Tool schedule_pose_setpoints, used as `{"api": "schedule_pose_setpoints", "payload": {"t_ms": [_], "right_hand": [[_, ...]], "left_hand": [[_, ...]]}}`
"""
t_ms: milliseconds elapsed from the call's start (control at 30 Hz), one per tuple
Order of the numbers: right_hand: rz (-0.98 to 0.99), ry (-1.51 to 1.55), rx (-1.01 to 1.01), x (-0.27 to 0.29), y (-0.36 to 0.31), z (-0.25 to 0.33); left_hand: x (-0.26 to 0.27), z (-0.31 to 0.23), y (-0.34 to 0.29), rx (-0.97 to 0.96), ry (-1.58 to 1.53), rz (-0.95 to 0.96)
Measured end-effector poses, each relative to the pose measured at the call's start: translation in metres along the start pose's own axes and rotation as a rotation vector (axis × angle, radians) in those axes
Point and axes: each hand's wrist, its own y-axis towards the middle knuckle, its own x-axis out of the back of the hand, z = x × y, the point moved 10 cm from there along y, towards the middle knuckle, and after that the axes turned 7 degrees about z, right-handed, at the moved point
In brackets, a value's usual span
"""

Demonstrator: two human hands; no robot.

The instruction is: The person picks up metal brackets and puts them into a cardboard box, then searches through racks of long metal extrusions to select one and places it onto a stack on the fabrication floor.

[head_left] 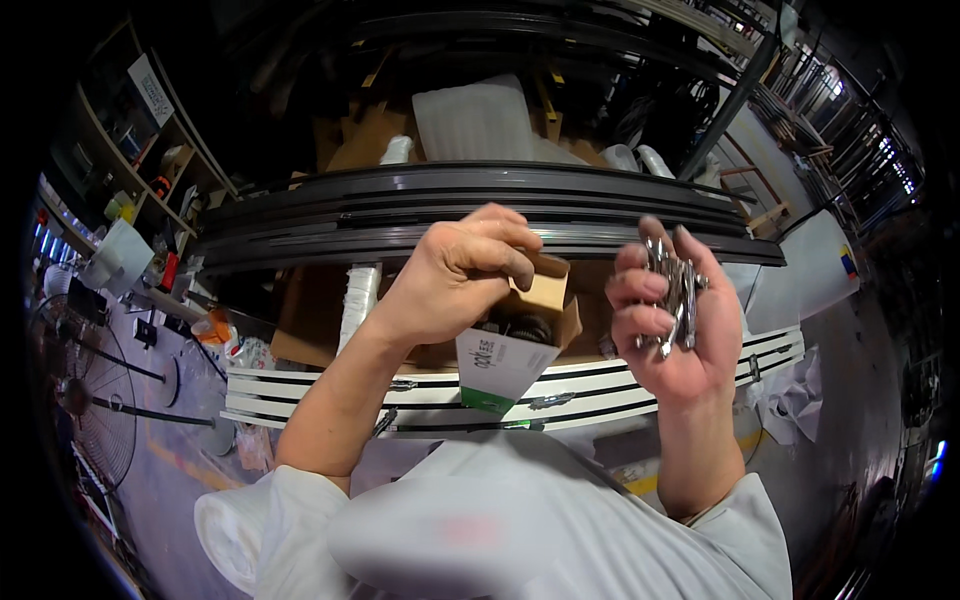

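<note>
The fingers of the left hand [462, 268] were bent inward above the box, knuckles up; whether they pinched anything could not be told, as their tips were partly hidden. The fingers of the right hand [712, 345] were curled around a bunch of shiny metal parts [680, 298], which lay against the upturned palm with their ends poking out past the fingers.

Right beneath the left fingers, and to the left of the right ones, stood the box [500, 368], white with a green lower end, tilted, its brown flaps [545, 290] raised. A dark, ridged thing [530, 326] showed inside it.

Nearer the body than both sets of fingers ran white strips [620, 402] with dark lines, and small metal pieces [550, 402] rested on them next to the box. Left of the left fingers rose a white-wrapped bar [360, 300], with brown cardboard [308, 318] beside it. Beyond the fingers of both hands stretched dark rails [400, 198], and past these was a pale foam sheet [475, 120]. Far to the left of the left fingers stood a fan [80, 395], with shelves [150, 190] farther off.
</note>
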Motion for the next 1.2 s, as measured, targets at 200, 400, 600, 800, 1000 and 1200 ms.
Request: {"api": "schedule_pose_setpoints", "payload": {"t_ms": [200, 400, 600, 800, 1000, 1200], "right_hand": [[0.138, 0.048, 0.032, -0.059, 0.025, -0.03], [0.063, -0.029, 0.018, -0.038, 0.043, -0.053], [-0.042, -0.165, 0.178, 0.001, 0.051, -0.023], [-0.016, -0.301, 0.28, 0.008, 0.05, -0.013], [0.001, -0.5, 0.432, -0.002, 0.035, -0.002], [-0.025, -0.659, 0.499, -0.01, 0.015, 0.003]], "left_hand": [[-0.022, 0.017, 0.007, 0.106, -0.081, 0.126], [-0.016, 0.036, 0.0, 0.238, -0.185, 0.093], [0.0, 0.029, -0.012, 0.057, -0.162, 0.057], [-0.01, -0.004, -0.013, -0.049, 0.009, 0.101], [0.016, -0.031, -0.03, -0.352, 0.143, -0.196], [-0.002, -0.023, -0.034, -0.181, -0.034, 0.003]]}}
